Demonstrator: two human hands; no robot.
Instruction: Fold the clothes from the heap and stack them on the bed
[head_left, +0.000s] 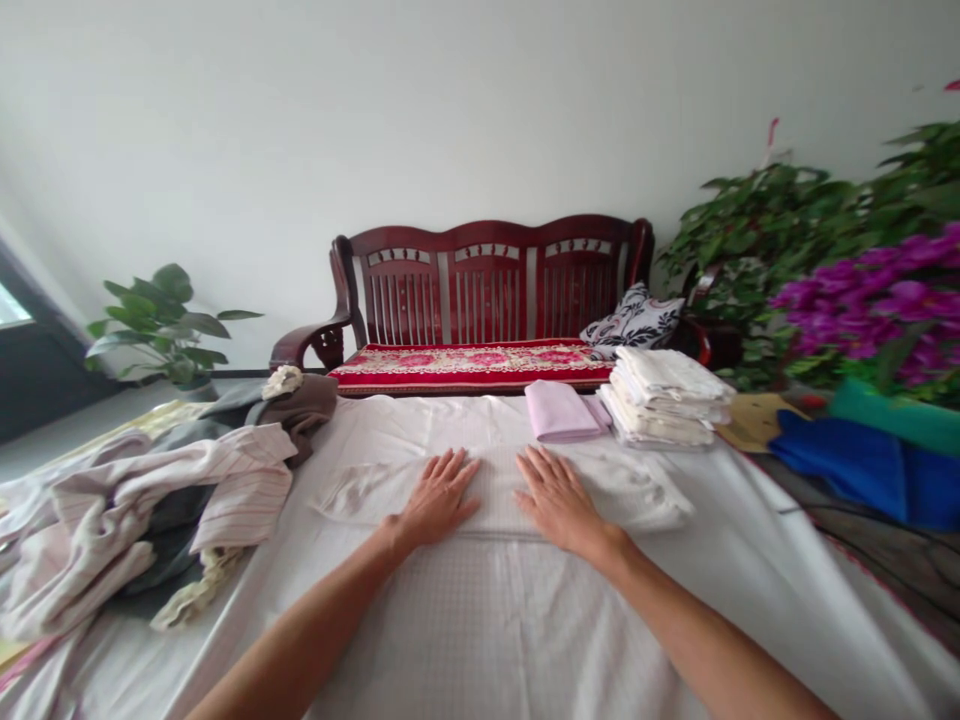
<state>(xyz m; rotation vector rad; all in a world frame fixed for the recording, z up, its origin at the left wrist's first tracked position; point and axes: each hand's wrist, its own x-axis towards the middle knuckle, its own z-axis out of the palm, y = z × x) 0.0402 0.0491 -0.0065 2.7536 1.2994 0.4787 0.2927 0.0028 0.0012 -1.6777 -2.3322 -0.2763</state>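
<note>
A long white folded cloth [495, 480] lies crosswise on the white sheet [750, 580] that covers the table. Flat on its left half rests my left hand [441, 498], fingers spread. My right hand [556, 500] presses on it a little right of the middle, palm down and fingers apart. The cloth's ends look loose and wrinkled. Just beyond my right hand sits a folded lilac cloth [562, 410]. Beside that stands a stack of folded white cloths [667, 390].
A heap of crumpled clothes [165, 490] covers the left side. Behind the table is a dark red wooden bench [487, 270] with a patterned cushion [634, 318]. Blue fabric [862, 465] and purple flowers [885, 300] are at the right; a potted plant [169, 330] stands far left.
</note>
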